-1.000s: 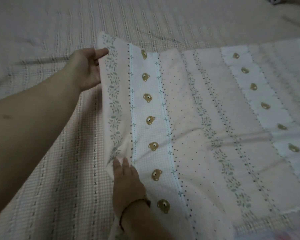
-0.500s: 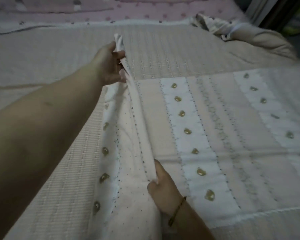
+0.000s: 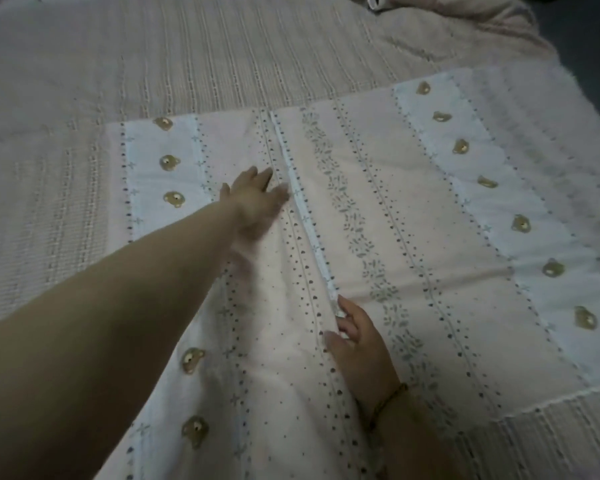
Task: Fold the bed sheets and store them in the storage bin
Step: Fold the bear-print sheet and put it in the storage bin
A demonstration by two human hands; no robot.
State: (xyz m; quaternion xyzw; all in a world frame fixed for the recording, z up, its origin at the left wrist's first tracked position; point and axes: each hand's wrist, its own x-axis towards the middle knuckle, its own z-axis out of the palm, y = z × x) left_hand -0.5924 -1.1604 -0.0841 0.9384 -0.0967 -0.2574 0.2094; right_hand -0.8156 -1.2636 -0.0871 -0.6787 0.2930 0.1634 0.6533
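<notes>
Sheet fabric fills most of the frame: a pale pink bed sheet (image 3: 413, 237) printed with stripes of dots, leafy sprigs and small brown bear heads (image 3: 169, 162) lies spread flat on a beige woven bedspread (image 3: 153, 64). Its left part is folded over onto the middle, and the white hem (image 3: 309, 220) of that flap runs from the upper centre down toward the lower centre of the frame.

The left hand (image 3: 253, 199), reaching in from the lower left, lies palm down on the flap just left of the hem, fingers straight and spread, gripping nothing; it is blurred. The right hand (image 3: 361, 348), at lower centre, rests on the sheet with its fingers loosely extended and their tips touching the hem's near end; they do not appear to pinch the cloth. A thin dark bracelet (image 3: 388, 400) circles that wrist.

Crumpled beige bedding (image 3: 447, 29) sits at the upper right, well apart from both hands.
</notes>
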